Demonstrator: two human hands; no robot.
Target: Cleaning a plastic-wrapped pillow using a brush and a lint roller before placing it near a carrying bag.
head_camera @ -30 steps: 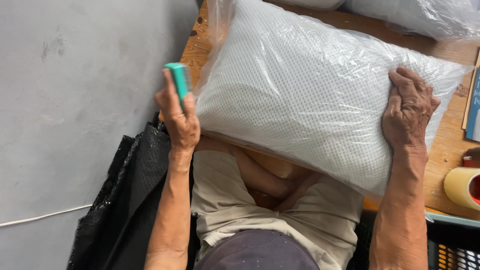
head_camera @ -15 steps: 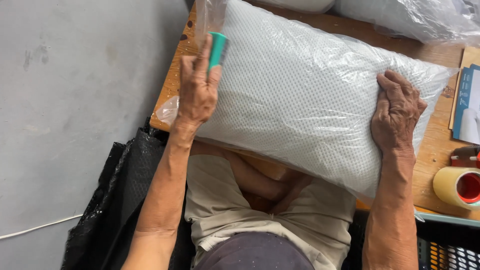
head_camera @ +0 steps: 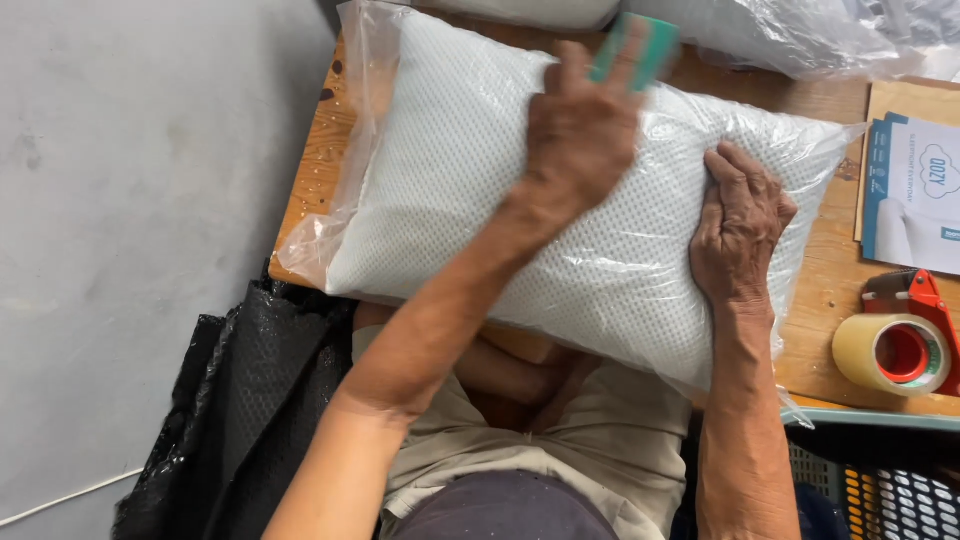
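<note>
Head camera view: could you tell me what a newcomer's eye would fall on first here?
A large white dotted pillow in a clear plastic bag fills the middle, lying on a wooden table. The left hand reaches across its top holding a small green object, blurred, while the right hand presses flat on the pillow's right end. At the right edge sits a roll of tape in a red dispenser.

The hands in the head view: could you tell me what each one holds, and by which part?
The left hand grips a small teal block by its lower end. The right hand holds nothing; it lies flat on the bagged pillow.
</note>
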